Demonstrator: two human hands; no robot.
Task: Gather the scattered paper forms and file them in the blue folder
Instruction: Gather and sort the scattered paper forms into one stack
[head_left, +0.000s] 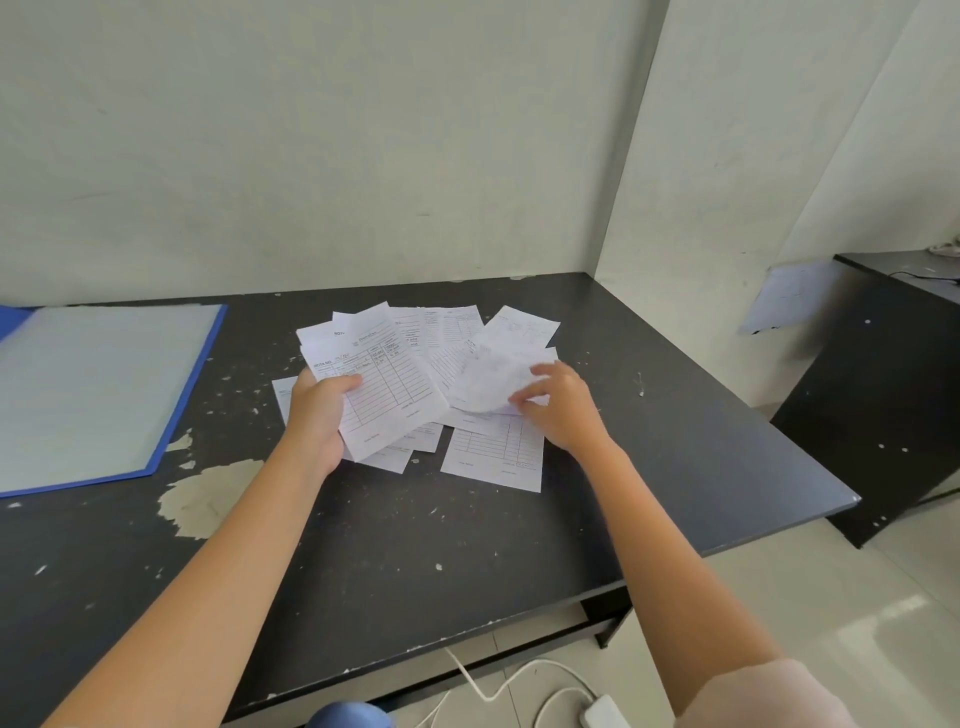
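Head view: loose forms (467, 338) are fanned on the bench (415, 545), right of the open blue folder (93, 384) & well apart from it. A sheaf (384, 384) is gripped at its near-left edge by the left hand (317, 415), thumb on top, fingers hidden beneath. One curled sheet (488, 379) is pinched by the right hand (561, 410), fingers bent round its near edge. Sheets are judged thin, light, floppy & slick on each other; best taken at an edge, then squared before filing. The sheaf's long axis is pointed away from the person, header end far, leaned slightly toward the folder. Others are laid at mixed angles.
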